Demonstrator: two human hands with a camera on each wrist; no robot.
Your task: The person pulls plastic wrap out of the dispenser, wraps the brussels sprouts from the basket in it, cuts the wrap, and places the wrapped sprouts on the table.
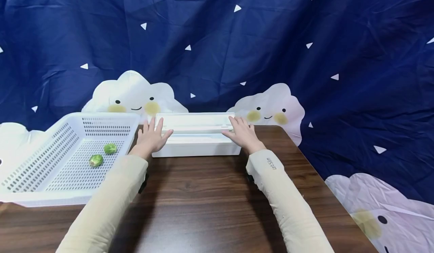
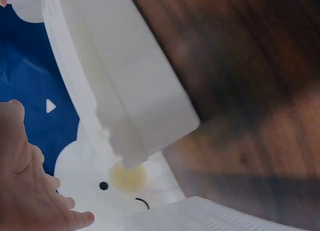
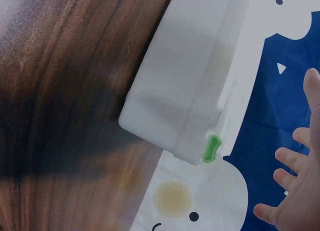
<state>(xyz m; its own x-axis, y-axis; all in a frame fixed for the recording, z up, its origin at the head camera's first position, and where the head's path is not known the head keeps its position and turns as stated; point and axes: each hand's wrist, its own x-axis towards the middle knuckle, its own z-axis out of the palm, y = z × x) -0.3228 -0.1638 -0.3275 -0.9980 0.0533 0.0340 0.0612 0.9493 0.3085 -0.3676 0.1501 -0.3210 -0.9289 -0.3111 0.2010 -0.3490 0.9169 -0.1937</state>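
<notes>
A long white cling film dispenser (image 1: 196,149) lies at the back of the table, its lid (image 1: 193,119) tilted up behind the body. On its right end sits a small green slider (image 3: 212,148), seen in the right wrist view. My left hand (image 1: 150,138) is spread at the dispenser's left end, with straight fingers and nothing held. Mirroring it, my right hand (image 1: 245,133) reaches over the right end with its fingers extended and its thumb pointing inward. Both wrist views show the palms facing the box, the fingers apart.
To the left stands a white perforated plastic basket (image 1: 64,158) holding two Brussels sprouts (image 1: 96,160). The dark wooden table (image 1: 196,200) has its right edge beyond my right arm. Behind everything hangs a blue curtain (image 1: 210,49) printed with clouds.
</notes>
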